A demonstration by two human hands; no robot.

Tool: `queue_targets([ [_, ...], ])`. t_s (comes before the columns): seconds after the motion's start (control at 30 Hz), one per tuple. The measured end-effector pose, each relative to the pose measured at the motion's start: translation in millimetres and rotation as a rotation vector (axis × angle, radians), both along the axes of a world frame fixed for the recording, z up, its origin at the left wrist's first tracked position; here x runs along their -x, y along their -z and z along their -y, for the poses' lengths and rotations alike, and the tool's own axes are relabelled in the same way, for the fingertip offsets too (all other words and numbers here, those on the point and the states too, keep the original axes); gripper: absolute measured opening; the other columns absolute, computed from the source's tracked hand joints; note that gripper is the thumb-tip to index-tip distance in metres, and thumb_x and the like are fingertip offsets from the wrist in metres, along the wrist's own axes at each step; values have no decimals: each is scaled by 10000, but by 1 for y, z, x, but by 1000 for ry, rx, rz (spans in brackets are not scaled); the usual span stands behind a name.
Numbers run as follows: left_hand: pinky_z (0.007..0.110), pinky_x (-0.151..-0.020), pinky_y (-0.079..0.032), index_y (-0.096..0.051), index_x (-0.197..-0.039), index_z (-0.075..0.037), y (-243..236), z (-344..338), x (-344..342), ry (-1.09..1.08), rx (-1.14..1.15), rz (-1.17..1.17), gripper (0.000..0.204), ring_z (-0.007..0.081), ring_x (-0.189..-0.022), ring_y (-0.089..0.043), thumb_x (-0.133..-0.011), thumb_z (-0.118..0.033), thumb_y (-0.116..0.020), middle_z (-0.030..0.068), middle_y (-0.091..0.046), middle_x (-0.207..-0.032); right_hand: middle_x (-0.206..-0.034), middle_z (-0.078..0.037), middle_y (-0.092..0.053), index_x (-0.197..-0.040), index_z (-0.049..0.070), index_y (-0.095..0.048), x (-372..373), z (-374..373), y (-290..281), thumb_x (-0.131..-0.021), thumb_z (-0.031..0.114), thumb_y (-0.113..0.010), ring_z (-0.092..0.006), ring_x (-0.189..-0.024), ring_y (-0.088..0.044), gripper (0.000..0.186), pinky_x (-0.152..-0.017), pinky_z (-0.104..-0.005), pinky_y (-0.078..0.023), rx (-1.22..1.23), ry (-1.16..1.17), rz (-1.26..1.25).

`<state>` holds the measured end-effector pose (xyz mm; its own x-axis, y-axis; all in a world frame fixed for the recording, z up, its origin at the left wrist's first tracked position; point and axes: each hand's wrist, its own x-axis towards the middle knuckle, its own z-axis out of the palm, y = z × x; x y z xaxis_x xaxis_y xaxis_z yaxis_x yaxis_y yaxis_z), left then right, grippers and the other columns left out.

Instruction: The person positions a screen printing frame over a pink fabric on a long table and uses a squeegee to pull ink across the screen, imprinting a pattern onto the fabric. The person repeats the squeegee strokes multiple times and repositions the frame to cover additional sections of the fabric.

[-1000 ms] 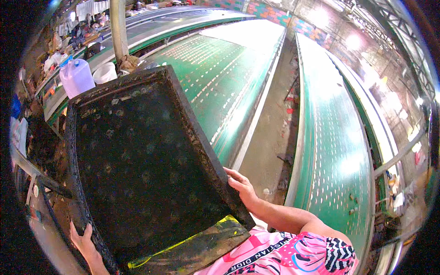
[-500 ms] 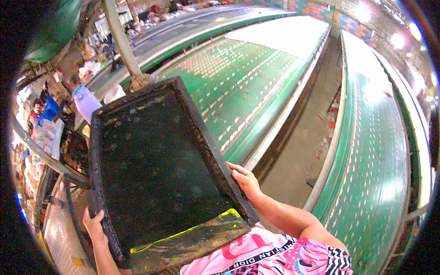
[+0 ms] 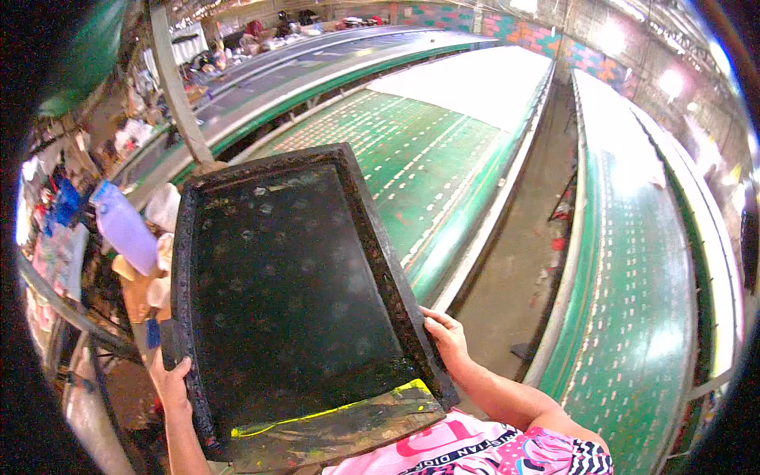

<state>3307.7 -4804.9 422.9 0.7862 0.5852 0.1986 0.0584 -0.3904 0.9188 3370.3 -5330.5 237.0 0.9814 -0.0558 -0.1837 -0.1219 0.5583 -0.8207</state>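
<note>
Grasping a black frame [image 3: 293, 293] by both sides

The left hand [image 3: 172, 384] holds its left rim toward the near end, thumb raised and fingers partly hidden; the right hand [image 3: 446, 336] grips the opposite rim. The frame is in front of the person's pink patterned shirt [image 3: 459, 443]; whether they touch, I cannot tell. A yellow streak [image 3: 340, 408] crosses the panel above a stained near strip [image 3: 340, 434]. Left of the frame stands a purple jug [image 3: 127, 229] beside a white container [image 3: 164, 207]. Beyond, a long green table [image 3: 427, 170] and another on the right [image 3: 633, 317] flank an aisle [image 3: 514, 261].
</note>
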Motion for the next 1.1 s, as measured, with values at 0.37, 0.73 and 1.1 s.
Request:
queue_targets([
  [0.37,377,-1007,-526,-658,-1423,14,54,125,-134,88,18,-68,566,217,-1061,-671,-867,79,-736,61,-710,-1223,-1213,-107,-805,-1407,-55,-716,-115,147,33,-1082,177,-681,-161,-1016,-753,401,-951,-316,-585,-63,9,29],
  [0.73,370,-884,-561,-721,-1281,19,55,372,-287,82,126,-92,416,203,-916,-718,-868,56,-758,69,-780,-1095,-1428,-146,-716,-1520,-64,-615,-211,418,0,-1129,408,-580,-181,-1181,-711,614,-1041,-332,-558,-182,-126,44],
  [1.1,369,-883,-547,-718,-1266,12,101,455,-453,43,140,-51,355,206,-923,-705,-916,3,-769,59,-767,-1096,-1365,-95,-743,-1482,-45,-664,-413,521,20,-1100,333,-637,-178,-1260,-654,538,-1135,-344,-469,42,-155,109],
])
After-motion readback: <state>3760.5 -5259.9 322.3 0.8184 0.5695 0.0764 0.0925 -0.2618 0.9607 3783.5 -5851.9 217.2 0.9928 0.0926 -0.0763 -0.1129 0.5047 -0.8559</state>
